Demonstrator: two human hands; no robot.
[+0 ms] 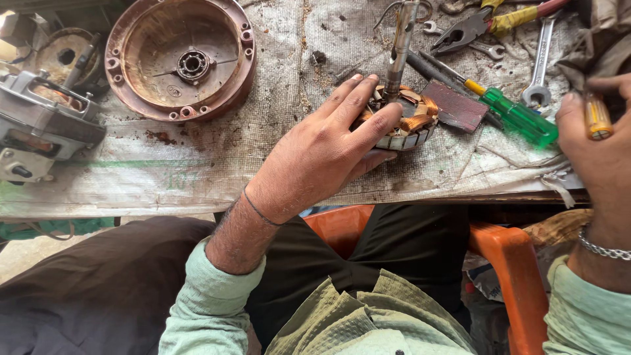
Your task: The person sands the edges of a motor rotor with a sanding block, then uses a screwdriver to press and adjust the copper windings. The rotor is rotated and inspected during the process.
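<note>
Taking the wound stator (pixel 406 121) as landmark, the things go like this from left to right. Far to the left of it, at the edge of the bench (pixel 197 171), lies a grey motor housing (pixel 39 125). Nearer, up and to the left of the stator, a round rusty motor cover (pixel 181 58) lies open side up, with a bearing (pixel 193 66) in its centre. The left hand (pixel 328 148) comes from the lower left and lies on the stator: the fingers are spread, half closed around its left rim, the thumb under its near side. The stator with copper coils stands on the bench under and just right of this hand, and a steel shaft (pixel 399 46) rises from its middle. Just to the right of the stator is a dark flat plate (pixel 455 105), then a green-handled screwdriver (pixel 516 117). Above them lie pliers (pixel 476 27) and a spanner (pixel 540 62). Far right, the right hand (pixel 601 158) is closed on a yellow tool handle (pixel 597 118).
</note>
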